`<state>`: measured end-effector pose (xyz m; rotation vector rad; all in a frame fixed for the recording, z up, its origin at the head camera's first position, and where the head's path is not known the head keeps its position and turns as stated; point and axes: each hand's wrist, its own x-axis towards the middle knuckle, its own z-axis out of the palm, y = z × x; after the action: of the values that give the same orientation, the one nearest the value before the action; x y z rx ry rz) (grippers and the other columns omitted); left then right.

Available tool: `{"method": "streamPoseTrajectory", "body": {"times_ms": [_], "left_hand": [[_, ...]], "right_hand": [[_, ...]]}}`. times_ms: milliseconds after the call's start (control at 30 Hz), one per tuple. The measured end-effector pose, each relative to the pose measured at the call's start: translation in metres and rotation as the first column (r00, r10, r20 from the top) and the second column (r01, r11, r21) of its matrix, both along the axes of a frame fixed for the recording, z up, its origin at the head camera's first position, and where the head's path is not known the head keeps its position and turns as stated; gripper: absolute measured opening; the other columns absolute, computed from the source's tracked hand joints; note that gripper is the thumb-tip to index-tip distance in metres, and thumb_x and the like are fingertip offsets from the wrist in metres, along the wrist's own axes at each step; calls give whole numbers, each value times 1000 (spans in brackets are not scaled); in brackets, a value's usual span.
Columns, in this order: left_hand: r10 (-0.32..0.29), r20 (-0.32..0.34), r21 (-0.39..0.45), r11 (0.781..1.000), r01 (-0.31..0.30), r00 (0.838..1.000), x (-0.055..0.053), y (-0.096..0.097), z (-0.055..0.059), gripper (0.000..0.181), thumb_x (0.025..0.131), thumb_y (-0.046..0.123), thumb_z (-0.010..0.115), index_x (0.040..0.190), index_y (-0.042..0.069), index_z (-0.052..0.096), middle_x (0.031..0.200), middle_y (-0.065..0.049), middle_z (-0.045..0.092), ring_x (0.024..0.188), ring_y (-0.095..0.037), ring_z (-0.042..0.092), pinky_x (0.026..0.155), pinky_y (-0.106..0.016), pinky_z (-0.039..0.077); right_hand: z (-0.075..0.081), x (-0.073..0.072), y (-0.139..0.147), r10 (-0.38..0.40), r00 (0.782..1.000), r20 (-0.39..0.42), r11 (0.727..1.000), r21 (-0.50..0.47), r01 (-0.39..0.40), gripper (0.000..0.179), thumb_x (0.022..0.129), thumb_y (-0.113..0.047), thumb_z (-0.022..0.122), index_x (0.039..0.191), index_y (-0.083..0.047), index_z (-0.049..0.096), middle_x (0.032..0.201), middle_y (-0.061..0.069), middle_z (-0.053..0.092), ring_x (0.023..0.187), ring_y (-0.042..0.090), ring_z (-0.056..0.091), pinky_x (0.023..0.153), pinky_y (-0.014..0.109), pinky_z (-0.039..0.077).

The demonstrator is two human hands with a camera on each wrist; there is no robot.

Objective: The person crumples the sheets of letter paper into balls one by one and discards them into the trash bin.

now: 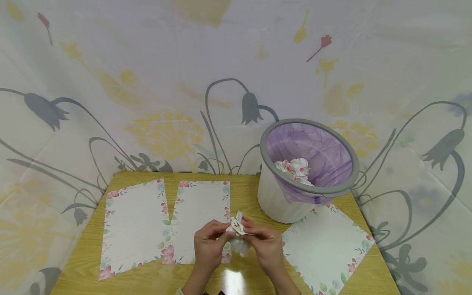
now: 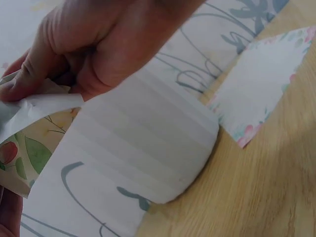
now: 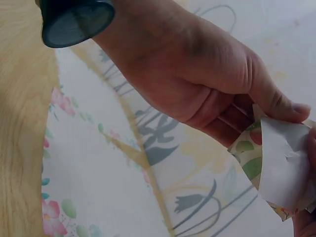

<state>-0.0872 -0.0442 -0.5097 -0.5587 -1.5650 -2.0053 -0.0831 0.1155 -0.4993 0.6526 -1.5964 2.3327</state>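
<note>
A crumpled sheet of floral paper (image 1: 237, 226) is held between both hands over the front middle of the table. My left hand (image 1: 209, 247) pinches its left side between thumb and fingers. From the other side my right hand (image 1: 267, 248) pinches it too, thumb on top. Up close in the right wrist view, the paper (image 3: 285, 165) shows folded white faces and a printed side with green leaves and red fruit. The left wrist view shows the same paper (image 2: 37, 153) partly covered by the left hand (image 2: 106, 49).
A white bin (image 1: 274, 200) with a grey rim and purple liner stands at the back right, crumpled paper balls (image 1: 296, 169) inside. Flat flower-bordered sheets lie at the far left (image 1: 134, 229), left of middle (image 1: 200, 217) and front right (image 1: 328, 248). A patterned cloth (image 1: 166, 73) hangs behind the table.
</note>
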Motion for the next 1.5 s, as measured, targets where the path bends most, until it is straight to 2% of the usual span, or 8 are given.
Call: {"method": "streamPoseTrajectory", "body": {"times_ms": [267, 433, 533, 767, 933, 1100, 1333, 1500], "left_hand": [[-148, 57, -205, 966, 157, 987, -3, -11, -4, 50, 81, -7, 76, 128, -2, 59, 131, -24, 54, 123, -26, 54, 92, -34, 53], [-352, 116, -258, 893, 370, 929, -7, -17, -1, 65, 89, -9, 68, 147, -4, 40, 147, -25, 44, 136, -24, 45, 99, -34, 49], [-406, 92, -229, 880, 416, 909, -7, -18, 0, 58, 91, -6, 67, 143, -10, 41, 139, -30, 48, 130, -24, 51, 97, -33, 51], [-386, 87, -248, 884, 395, 918, -4, -22, 1, 82, 77, 8, 85, 146, -3, 42, 138, -22, 51, 127, -22, 51, 97, -33, 51], [-276, -18, -283, 923, 260, 961, -5, -22, 4, 66, 67, -17, 83, 128, -3, 62, 114, -18, 60, 107, -23, 62, 85, -36, 57], [-233, -106, -271, 942, 198, 967, -5, -19, 12, 54, 59, -26, 81, 108, -4, 71, 97, -20, 60, 92, -26, 65, 76, -33, 59], [-183, -30, -229, 958, 171, 983, -3, -19, 4, 41, 65, -20, 82, 102, -6, 74, 93, -17, 64, 87, -20, 68, 70, -31, 60], [-202, 99, -179, 960, 217, 974, 0, -23, 1, 34, 72, -12, 82, 104, -6, 74, 90, -15, 65, 84, -19, 69, 71, -39, 60]], "right_hand": [[0, 1, 6, -40, 998, 57, 994, 107, 34, 17, 75, 22, 70, 87, 10, 73, 105, 5, 74, 109, 23, 68, 92, 36, 53], [-1, 1, 9, 0, 997, 73, 994, 107, -8, 20, 75, 23, 69, 88, 9, 74, 106, 4, 74, 107, 22, 68, 92, 34, 53], [-1, 1, 9, 2, 996, 85, 994, 107, -11, 20, 75, 22, 69, 88, 8, 74, 106, 4, 74, 106, 22, 69, 93, 34, 53], [0, 1, 6, 44, 994, 101, 998, 48, -49, 19, 79, 14, 72, 92, 0, 76, 109, 6, 73, 109, 24, 68, 94, 34, 52], [0, 1, 4, 110, 992, 69, 994, -22, -109, 26, 81, 18, 68, 98, 0, 76, 111, 10, 72, 110, 28, 67, 93, 37, 53], [0, 1, 2, 86, 993, 83, 996, -30, -84, 26, 80, 21, 67, 99, 5, 75, 110, 11, 72, 108, 29, 67, 91, 38, 54], [-4, 0, 2, 120, 992, 36, 992, -30, -119, 23, 85, 14, 67, 108, 11, 70, 117, 13, 69, 114, 28, 65, 91, 36, 54], [-1, 1, 10, 185, 983, -8, 972, 147, -182, 41, 86, 9, 70, 124, 16, 58, 129, 22, 62, 121, 27, 60, 93, 34, 54]]}}
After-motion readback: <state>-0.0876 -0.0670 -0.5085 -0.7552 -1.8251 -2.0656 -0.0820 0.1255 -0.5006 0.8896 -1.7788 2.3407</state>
